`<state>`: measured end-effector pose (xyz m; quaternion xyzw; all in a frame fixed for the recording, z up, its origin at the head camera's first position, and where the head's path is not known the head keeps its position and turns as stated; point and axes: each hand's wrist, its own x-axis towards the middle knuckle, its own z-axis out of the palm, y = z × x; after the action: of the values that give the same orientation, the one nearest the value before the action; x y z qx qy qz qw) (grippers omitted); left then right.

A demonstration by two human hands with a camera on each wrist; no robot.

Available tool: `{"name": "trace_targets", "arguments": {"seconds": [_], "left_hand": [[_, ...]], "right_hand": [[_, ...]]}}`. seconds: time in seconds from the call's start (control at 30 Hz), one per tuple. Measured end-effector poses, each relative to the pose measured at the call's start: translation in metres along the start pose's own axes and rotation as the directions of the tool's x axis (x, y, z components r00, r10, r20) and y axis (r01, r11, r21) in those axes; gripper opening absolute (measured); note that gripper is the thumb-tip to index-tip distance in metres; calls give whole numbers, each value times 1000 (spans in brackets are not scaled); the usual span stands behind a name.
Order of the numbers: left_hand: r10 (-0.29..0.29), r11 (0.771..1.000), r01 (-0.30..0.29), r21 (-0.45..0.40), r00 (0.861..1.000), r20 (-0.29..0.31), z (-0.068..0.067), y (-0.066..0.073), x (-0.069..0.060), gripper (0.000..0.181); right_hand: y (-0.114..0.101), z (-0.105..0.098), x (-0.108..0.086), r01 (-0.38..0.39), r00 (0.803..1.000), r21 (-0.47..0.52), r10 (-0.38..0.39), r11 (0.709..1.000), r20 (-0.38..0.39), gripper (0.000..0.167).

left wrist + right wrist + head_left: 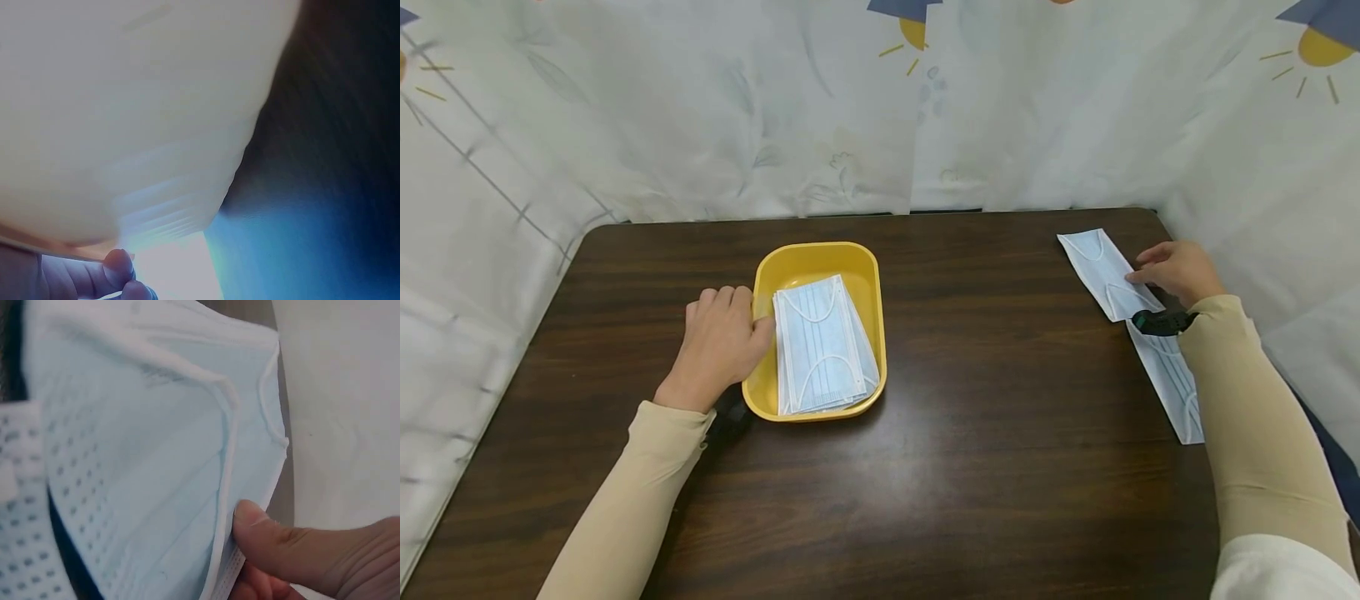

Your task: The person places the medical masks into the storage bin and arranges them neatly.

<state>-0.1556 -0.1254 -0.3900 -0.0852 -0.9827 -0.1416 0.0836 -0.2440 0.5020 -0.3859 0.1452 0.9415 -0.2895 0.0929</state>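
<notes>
A yellow plastic tray (765, 392) stands left of the table's middle and holds a stack of pale blue face masks (822, 346). My left hand (718, 342) grips the tray's left rim, its thumb over the edge. The tray's pale side (144, 125) fills much of the left wrist view, with fingertips (119, 269) at its edge. At the right, my right hand (1180, 271) pinches the edge of a face mask (1101, 265), thumb on top and fingers beneath, as the right wrist view shows. Another mask (1168, 383) lies nearer, partly behind the forearm.
The dark wood table (970, 483) stretches between the tray and the masks on the right. A white patterned curtain (700, 125) hangs along the table's far edge and both sides. A black wrist device (1161, 322) sits at the right cuff, above the masks.
</notes>
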Motion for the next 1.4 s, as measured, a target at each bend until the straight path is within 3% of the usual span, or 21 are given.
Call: {"name": "trace_targets", "arguments": {"seconds": [0.13, 0.5, 0.83, 1.4], "left_hand": [[1, 1000, -1, 1, 1000, -3, 0, 0, 1, 25], [-3, 1000, 3, 7, 1000, 9, 0, 1, 0, 26], [-2, 1000, 2, 7, 1000, 8, -1, 0, -1, 26], [4, 1000, -4, -5, 1000, 8, 1, 1, -1, 26]], "right_hand": [[-4, -3, -1, -46, 999, -25, 47, 999, 15, 61], [-9, -3, -2, -83, 996, -27, 84, 996, 15, 56], [-13, -2, -2, -68, 998, -30, 68, 997, 10, 55], [-2, -4, 5, -83, 990, 31, 79, 996, 113, 58]]}}
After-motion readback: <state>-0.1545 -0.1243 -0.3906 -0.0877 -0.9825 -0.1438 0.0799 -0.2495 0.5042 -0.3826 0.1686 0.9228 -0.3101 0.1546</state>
